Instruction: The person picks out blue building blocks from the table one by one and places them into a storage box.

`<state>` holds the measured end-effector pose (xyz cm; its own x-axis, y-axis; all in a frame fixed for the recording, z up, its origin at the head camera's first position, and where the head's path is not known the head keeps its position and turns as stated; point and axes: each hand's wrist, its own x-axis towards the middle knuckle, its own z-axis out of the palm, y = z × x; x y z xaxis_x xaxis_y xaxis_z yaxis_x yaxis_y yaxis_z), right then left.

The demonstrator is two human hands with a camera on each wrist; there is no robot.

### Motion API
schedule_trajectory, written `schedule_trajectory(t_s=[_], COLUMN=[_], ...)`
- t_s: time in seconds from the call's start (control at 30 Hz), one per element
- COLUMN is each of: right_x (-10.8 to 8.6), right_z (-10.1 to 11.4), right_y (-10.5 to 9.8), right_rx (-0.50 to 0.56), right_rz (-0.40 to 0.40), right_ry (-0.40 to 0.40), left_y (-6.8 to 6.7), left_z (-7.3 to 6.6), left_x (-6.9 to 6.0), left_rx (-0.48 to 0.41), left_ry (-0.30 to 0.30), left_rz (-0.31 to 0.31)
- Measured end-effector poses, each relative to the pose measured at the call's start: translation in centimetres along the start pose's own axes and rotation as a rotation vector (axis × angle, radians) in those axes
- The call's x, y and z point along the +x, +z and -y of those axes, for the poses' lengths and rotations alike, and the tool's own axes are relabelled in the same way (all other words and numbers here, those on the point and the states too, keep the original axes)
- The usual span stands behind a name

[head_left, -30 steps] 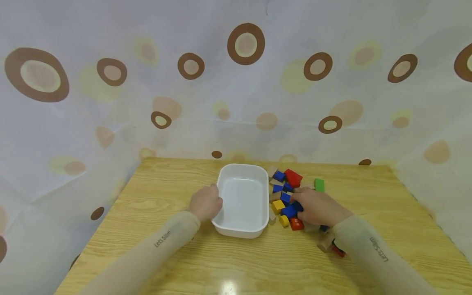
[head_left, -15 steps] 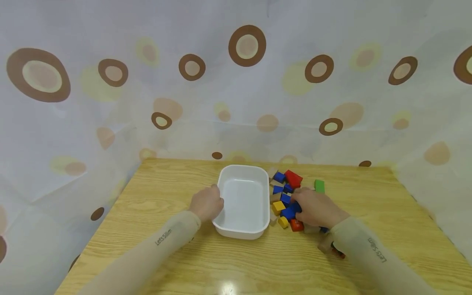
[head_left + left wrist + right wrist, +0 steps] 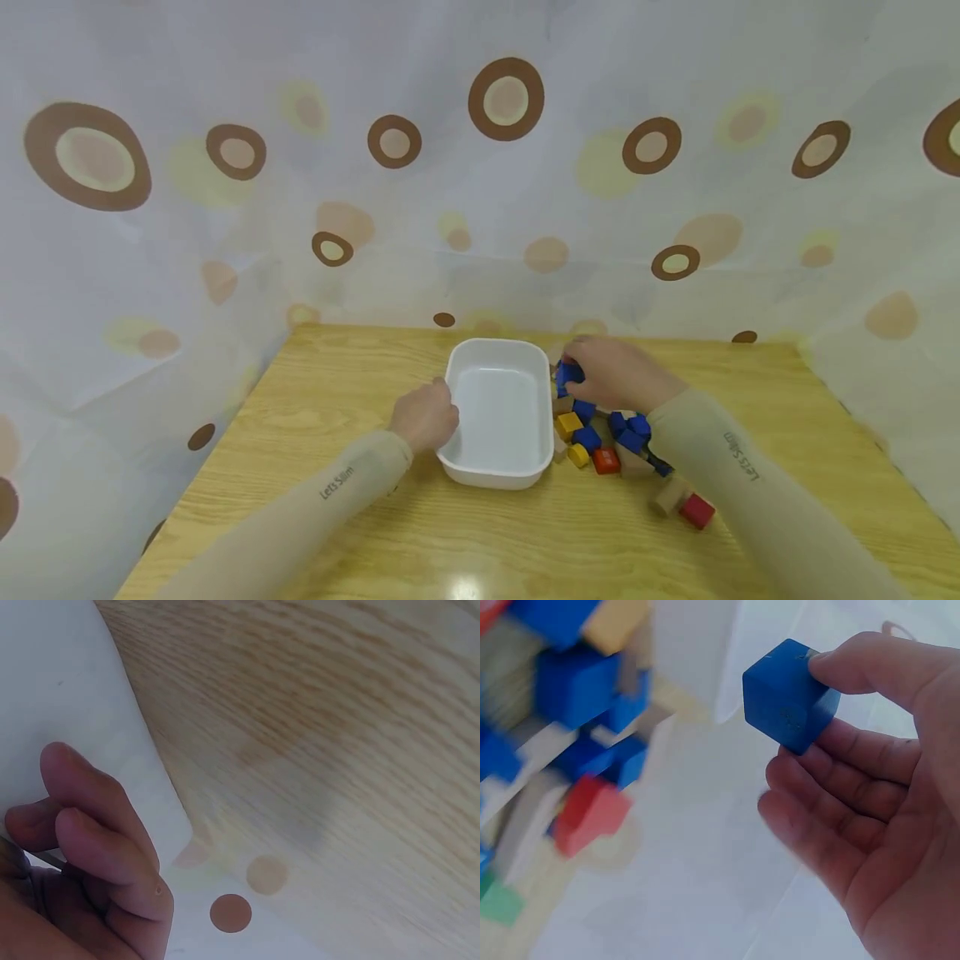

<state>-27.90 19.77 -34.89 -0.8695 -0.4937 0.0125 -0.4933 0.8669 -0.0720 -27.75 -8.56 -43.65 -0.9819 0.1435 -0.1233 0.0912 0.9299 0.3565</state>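
Note:
My left hand (image 3: 426, 414) grips the left rim of a white plastic tray (image 3: 495, 481). In the left wrist view, curled fingers (image 3: 109, 855) of that hand lie against the tray's outer wall (image 3: 75, 697). Right of the tray, my right hand (image 3: 622, 372) pinches a blue wooden block (image 3: 786, 694) between thumb and fingertips, raised above a pile of blocks. Near that hand in the right wrist view are another blue block (image 3: 576, 686) and a red block (image 3: 589, 814), both blurred. The hand and sleeve hide part of the pile in the head view.
Yellow block (image 3: 569, 426), red block (image 3: 606, 461) and several blue and plain wooden blocks crowd the tray's right side. A plain cylinder (image 3: 669, 497) and a dark red block (image 3: 697, 511) lie nearer the front. A spotted sheet (image 3: 480, 275) hangs behind the wooden table (image 3: 337, 533).
My right hand has risen from the middle of the pile and moved up and left towards the tray with a blue block. The left hand keeps its grip on the rim.

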Motion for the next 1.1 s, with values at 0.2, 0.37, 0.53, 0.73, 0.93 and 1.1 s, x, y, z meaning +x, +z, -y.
schedule_trajectory(t_s=[0.2, 0.37, 0.53, 0.73, 0.93, 1.1], right_x=[4.0, 6.6, 8.9, 11.0, 11.6, 12.1], right_z=[2.8, 4.5, 5.1, 5.7, 6.5, 7.1], right_y=[-0.6, -0.4, 0.8, 2.1, 3.9, 4.7], right_rx=[0.018, 0.037, 0.048, 0.026, -0.021, -0.05], right_rz=[0.037, 0.079, 0.161, 0.23, 0.281, 0.291], right_ry=[-0.032, -0.049, 0.012, 0.047, 0.024, 0.012], left_y=[0.0, 0.2, 0.4, 0.2, 0.6, 0.8], left_z=[0.0, -0.2, -0.4, -0.2, -0.1, 0.0], left_x=[0.0, -0.2, -0.3, 0.1, 0.2, 0.1], left_rx=[0.019, 0.062, 0.074, 0.085, 0.092, 0.095], left_ry=[-0.003, -0.02, -0.03, -0.009, 0.0, 0.006], left_rz=[-0.02, -0.023, -0.008, -0.052, -0.061, -0.09])
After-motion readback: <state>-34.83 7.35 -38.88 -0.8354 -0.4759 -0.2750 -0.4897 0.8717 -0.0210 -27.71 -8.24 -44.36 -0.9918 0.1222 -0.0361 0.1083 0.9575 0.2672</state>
